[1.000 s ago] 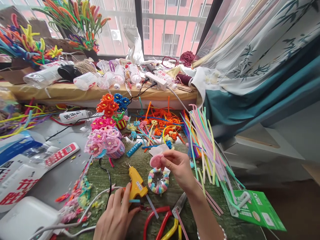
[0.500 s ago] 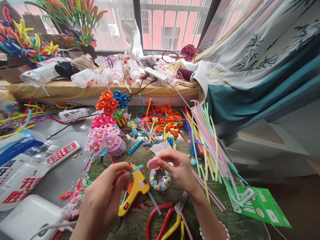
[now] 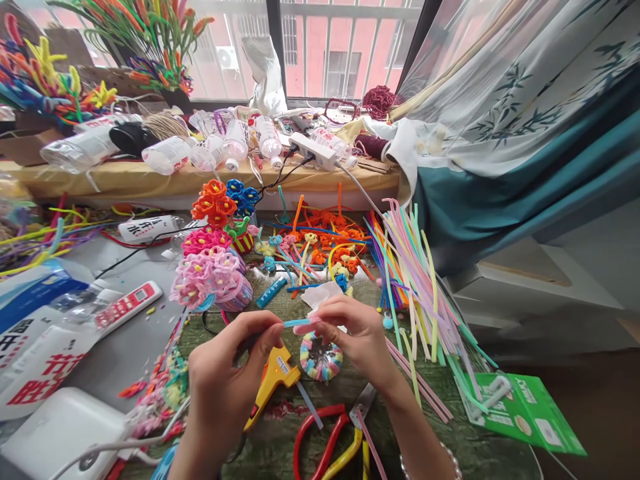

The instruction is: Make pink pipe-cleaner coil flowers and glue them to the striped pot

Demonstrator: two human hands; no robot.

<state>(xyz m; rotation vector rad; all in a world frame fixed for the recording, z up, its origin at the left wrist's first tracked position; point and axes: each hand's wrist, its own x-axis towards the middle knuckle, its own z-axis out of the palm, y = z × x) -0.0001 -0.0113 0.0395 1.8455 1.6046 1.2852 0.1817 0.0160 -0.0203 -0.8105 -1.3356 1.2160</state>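
Thumb and fingers of my left hand pinch one end of a short blue pipe cleaner. Its other end meets the pink coil, which my right hand grips and largely covers. Beneath the fingers lies a ring of pastel tufts around a clear plastic bottom. The yellow glue gun, partly hidden behind my left hand, has a translucent glue stick beside it. Red-and-yellow-handled pliers or cutters lie nearest me.
Pipe-cleaner flowers stand at left, behind my left hand. A bundle of pastel pipe cleaners lies at right, near a green packet. A white box-shaped device is at lower left. Bottles and a power strip line the sill.
My left hand has moved right and up, bringing the blue pipe cleaner against the pink coil. The coil has turned more edge-on in my right hand, which has barely shifted.
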